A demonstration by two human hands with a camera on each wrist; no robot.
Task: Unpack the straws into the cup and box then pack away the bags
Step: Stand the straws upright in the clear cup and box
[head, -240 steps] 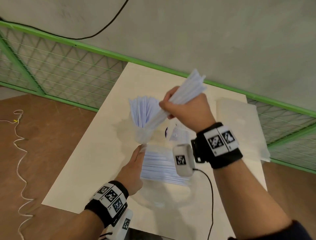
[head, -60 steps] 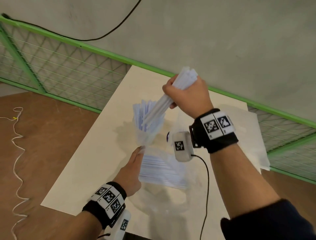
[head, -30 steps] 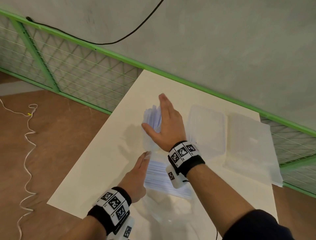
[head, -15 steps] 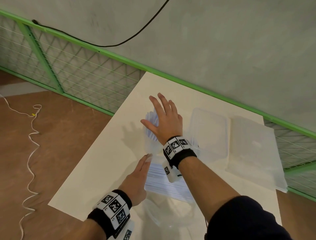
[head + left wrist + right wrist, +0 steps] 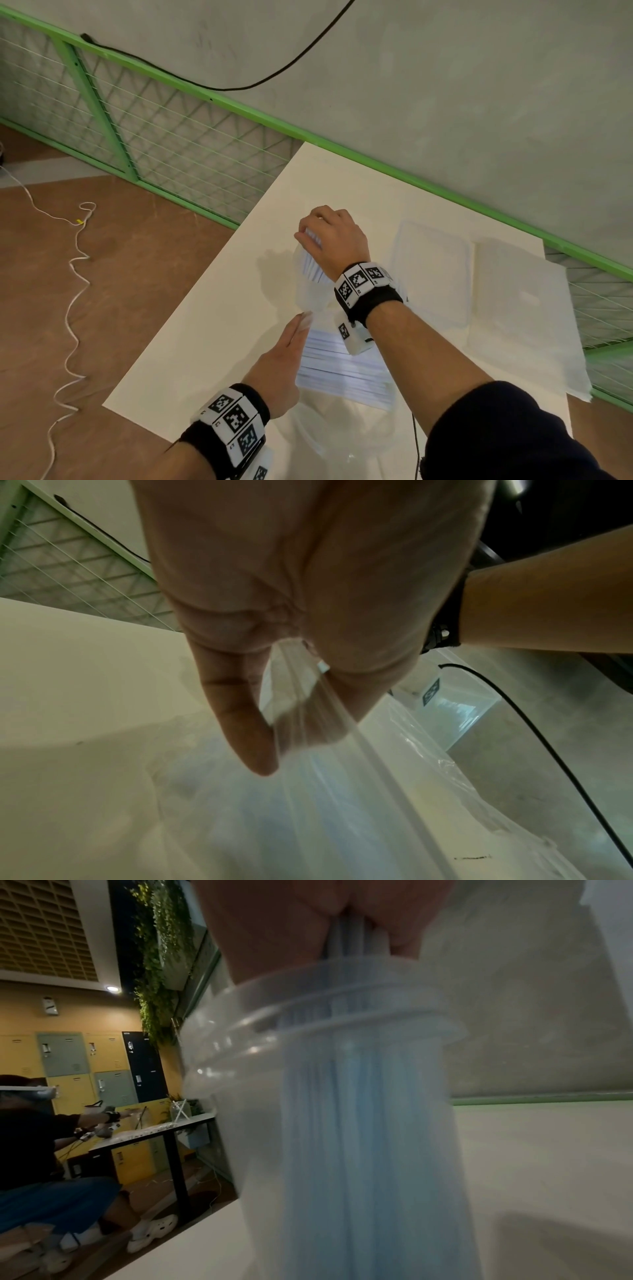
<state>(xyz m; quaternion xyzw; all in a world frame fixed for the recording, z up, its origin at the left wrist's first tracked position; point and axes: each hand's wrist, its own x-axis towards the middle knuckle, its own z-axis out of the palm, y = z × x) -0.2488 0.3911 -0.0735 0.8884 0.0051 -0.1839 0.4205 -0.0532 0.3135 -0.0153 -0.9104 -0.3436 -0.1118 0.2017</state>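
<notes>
Right grip (image 5: 330, 236) curls round straws (image 5: 313, 265) in the cup (image 5: 342, 1123); left (image 5: 291, 615) pinches a bag (image 5: 342, 804) — box (image 5: 431, 274) unfilled, bags unpacked.

White straws (image 5: 310, 265) stand upright in clear cup (image 5: 342, 1123).

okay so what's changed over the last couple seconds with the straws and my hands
The right hand lowered its raised bundle into the cup, let go and opened flat over the straws; now its fingers are curled around their tops again. Unchanged: the left hand still pinches the clear bag by the flat stack of straws, and the box stays put.
</notes>
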